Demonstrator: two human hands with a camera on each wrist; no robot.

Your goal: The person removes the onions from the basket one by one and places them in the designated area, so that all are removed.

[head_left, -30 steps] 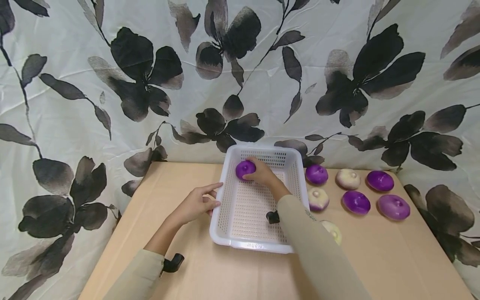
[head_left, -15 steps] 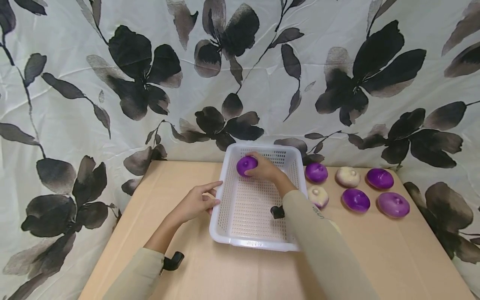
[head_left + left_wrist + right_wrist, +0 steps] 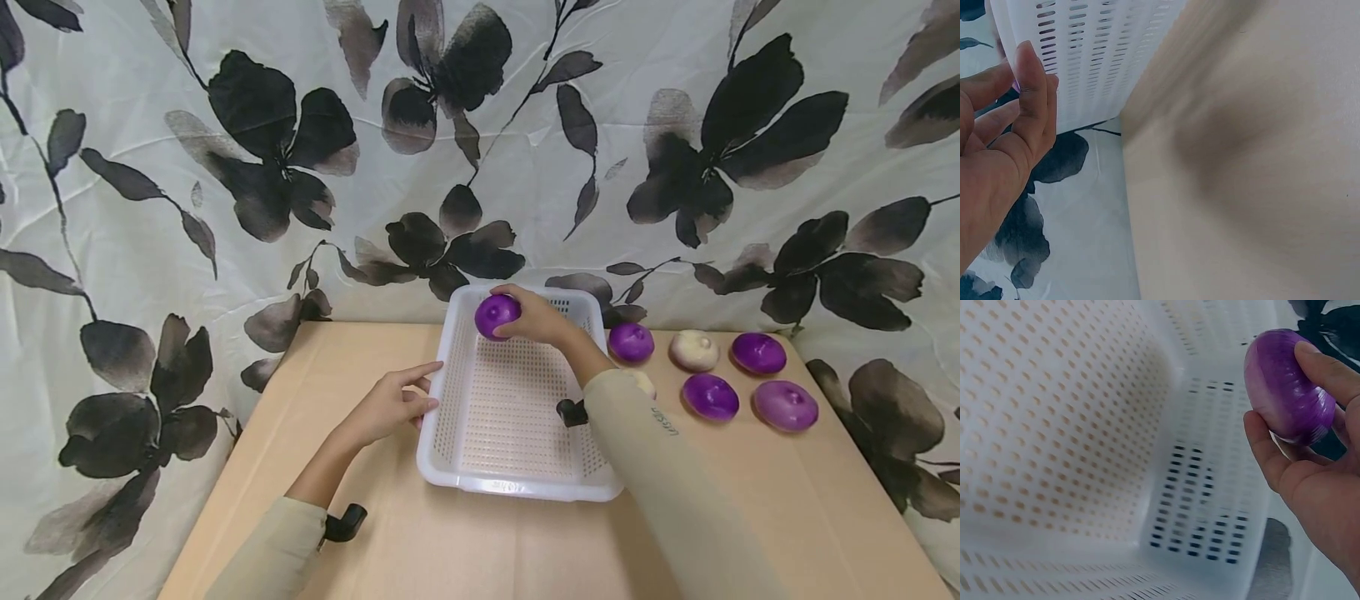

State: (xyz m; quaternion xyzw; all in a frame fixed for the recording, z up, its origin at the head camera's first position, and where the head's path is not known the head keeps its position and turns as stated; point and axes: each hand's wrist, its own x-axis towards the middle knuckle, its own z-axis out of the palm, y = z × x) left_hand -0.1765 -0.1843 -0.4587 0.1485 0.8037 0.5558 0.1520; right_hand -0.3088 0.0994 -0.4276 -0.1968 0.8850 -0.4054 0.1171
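A white perforated plastic basket (image 3: 517, 487) stands on the table. My right hand (image 3: 531, 317) grips a shiny purple onion (image 3: 495, 315) over the far left part of the basket. In the right wrist view the onion (image 3: 1282, 384) lies between thumb and fingers, level with the basket's upper edge. The fingers behind it are partly hidden. At the basket's left side, my left hand (image 3: 384, 408) holds the rim lightly with its fingertips. In the left wrist view, fingers (image 3: 1034, 100) reach the outer perforated wall (image 3: 1085, 62).
Right of the basket lie several onions: a purple onion (image 3: 632, 343), a white onion (image 3: 693, 351), another purple onion (image 3: 710, 397) and a lilac onion (image 3: 785, 406) among them. The right sleeve (image 3: 660, 467) partly covers one. A floral cloth (image 3: 570, 183) hangs along the table's far edge.
My right hand has lifted the purple onion and carried it slightly toward the basket's far rim. The right forearm has swung rightward, covering more of the nearer onions. The left hand stays at the rim.
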